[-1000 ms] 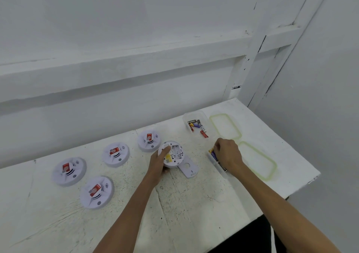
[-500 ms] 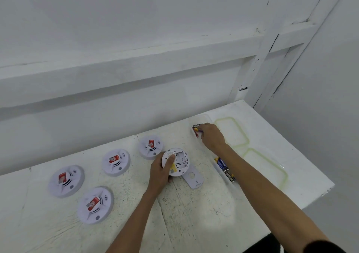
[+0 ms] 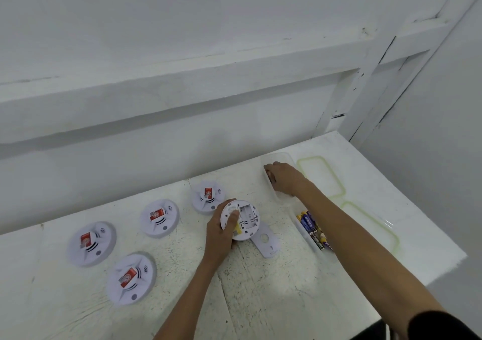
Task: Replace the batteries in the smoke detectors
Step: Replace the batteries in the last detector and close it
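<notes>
My left hand (image 3: pixel 219 238) grips an upturned white smoke detector (image 3: pixel 245 218) on the table, thumb laid across its back; the battery bay lies open, with something yellow at its lower edge. The detached cover plate (image 3: pixel 266 242) lies just beside it. My right hand (image 3: pixel 284 178) reaches into the far clear container (image 3: pixel 280 154), fingers curled down and hiding its contents. Whether it holds a battery is hidden. Several blue and yellow batteries (image 3: pixel 311 228) lie in a nearer clear container under my right forearm.
Other smoke detectors with red labels sit face up to the left: one (image 3: pixel 207 196) touching the open one, another (image 3: pixel 159 217), a third (image 3: pixel 91 243), and one nearer (image 3: pixel 130 278). Two green-rimmed lids (image 3: pixel 310 157) (image 3: pixel 396 240) lie at the right. The table edge runs along the right.
My right hand left the near battery container and moved to the far container, where it now sits inside. My left hand stayed on the open detector.
</notes>
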`<state>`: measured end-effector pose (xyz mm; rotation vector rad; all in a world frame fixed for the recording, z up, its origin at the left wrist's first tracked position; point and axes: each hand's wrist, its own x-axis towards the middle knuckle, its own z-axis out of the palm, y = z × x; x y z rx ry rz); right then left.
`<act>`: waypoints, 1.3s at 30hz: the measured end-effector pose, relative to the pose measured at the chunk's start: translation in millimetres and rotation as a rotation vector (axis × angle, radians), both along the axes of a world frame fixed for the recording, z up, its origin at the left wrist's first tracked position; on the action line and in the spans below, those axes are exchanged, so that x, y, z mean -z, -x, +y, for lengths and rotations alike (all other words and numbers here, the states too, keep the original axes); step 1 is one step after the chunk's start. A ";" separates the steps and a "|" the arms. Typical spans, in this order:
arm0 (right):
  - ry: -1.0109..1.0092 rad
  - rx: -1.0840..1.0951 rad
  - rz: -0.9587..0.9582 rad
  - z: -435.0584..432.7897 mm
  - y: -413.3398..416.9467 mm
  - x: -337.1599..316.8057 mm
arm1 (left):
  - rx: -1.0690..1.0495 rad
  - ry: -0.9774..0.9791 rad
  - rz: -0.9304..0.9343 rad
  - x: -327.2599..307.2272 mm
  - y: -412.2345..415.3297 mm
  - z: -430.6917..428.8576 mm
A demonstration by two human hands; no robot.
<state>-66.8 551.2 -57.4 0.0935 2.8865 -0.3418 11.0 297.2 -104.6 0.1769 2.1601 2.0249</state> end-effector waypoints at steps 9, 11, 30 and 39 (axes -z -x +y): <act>0.099 0.111 0.009 10.6 -2.2 0.6 | 0.003 -0.041 0.008 -0.3 -1.1 -1.1; 0.077 0.177 0.059 11.3 -3.5 1.0 | 0.003 -0.037 0.007 -0.3 -1.6 -0.9; -0.102 0.178 0.045 -5.9 -8.4 9.5 | 0.008 -0.054 -0.013 -0.7 -2.4 -1.3; 0.219 0.372 0.384 -21.2 -26.9 -25.4 | -0.011 -0.068 -0.011 4.8 0.5 -1.2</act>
